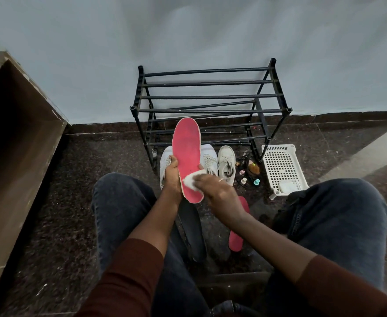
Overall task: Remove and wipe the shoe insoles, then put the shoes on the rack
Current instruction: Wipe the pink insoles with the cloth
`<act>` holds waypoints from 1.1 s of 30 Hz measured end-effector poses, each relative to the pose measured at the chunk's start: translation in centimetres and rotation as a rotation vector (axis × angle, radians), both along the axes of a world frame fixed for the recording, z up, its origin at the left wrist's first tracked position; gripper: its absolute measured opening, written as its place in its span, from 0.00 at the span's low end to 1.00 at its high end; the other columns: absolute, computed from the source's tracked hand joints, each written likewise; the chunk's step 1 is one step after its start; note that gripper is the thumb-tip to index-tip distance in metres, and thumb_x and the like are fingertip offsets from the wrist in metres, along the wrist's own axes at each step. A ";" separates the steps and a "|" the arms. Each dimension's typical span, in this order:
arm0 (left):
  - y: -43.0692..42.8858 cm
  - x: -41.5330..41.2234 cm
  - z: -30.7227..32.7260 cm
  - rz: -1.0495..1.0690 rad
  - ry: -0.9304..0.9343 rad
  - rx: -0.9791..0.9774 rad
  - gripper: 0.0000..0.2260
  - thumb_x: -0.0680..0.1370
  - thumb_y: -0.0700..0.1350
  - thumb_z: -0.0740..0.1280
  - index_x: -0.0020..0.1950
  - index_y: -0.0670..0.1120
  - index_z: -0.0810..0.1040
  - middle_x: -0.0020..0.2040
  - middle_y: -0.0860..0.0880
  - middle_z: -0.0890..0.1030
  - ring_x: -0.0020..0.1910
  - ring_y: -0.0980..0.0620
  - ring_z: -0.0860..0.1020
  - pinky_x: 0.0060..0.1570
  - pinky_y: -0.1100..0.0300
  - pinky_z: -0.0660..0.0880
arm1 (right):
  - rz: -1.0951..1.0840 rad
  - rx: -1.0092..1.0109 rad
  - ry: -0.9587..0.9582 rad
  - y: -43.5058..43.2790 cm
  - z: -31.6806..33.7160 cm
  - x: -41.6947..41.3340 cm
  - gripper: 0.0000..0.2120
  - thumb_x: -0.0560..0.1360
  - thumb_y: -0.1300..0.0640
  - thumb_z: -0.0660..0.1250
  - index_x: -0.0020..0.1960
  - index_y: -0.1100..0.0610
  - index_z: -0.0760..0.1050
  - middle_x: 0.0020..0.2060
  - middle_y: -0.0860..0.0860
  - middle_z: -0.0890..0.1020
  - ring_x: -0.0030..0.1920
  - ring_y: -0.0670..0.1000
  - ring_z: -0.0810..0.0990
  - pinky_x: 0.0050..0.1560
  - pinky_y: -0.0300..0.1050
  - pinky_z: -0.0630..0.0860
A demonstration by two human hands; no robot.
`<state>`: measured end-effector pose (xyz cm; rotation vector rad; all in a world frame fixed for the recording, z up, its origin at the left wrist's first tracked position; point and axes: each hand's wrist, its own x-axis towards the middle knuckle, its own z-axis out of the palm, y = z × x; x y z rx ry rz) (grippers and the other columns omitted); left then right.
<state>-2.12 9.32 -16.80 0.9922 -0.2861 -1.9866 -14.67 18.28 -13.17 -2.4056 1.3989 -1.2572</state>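
Left hand (pixel 173 173): grips the pink insole (pixel 186 154) by its edge, upright.
Right hand (pixel 217 191): presses a white wipe (pixel 193 179) against the heel.
Risk: hard rubbing could bend or tip the insole toward twelve o'clock, onto the shoes (pixel 225 164); grip firmness probably light.

Shoes (pixel 226 164), rack (pixel 208 110) on floor (pixel 96 156)

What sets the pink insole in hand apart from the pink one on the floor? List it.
The held insole is raised, gripped by the left hand; the floor insole lies flat, untouched. The held one is under a white wipe pressed by the right hand; the other is not. Both are pink.
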 end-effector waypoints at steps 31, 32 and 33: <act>6.8 -7.4 -19.4 -0.316 -0.734 0.296 0.05 0.81 0.43 0.60 0.56 0.48 0.72 0.48 0.45 0.79 0.42 0.48 0.78 0.39 0.58 0.75 | -0.836 1.619 -1.080 -0.2 -19.5 -5.5 0.10 0.66 0.74 0.63 0.32 0.60 0.71 0.32 0.57 0.77 0.33 0.54 0.75 0.36 0.43 0.75; 6.9 -7.5 -20.3 -0.354 -0.726 0.331 0.05 0.81 0.43 0.61 0.56 0.49 0.73 0.44 0.47 0.79 0.38 0.51 0.77 0.34 0.61 0.74 | -0.840 1.643 -1.048 -0.2 -21.2 -5.7 0.09 0.65 0.71 0.65 0.33 0.59 0.72 0.33 0.56 0.77 0.33 0.53 0.76 0.37 0.43 0.76; 6.8 -7.6 -21.0 -0.383 -0.721 0.346 0.05 0.81 0.43 0.61 0.56 0.49 0.73 0.42 0.48 0.78 0.36 0.52 0.76 0.30 0.63 0.73 | -0.851 1.662 -1.042 -0.1 -22.6 -5.9 0.08 0.61 0.70 0.68 0.32 0.60 0.73 0.33 0.57 0.78 0.35 0.55 0.77 0.39 0.45 0.77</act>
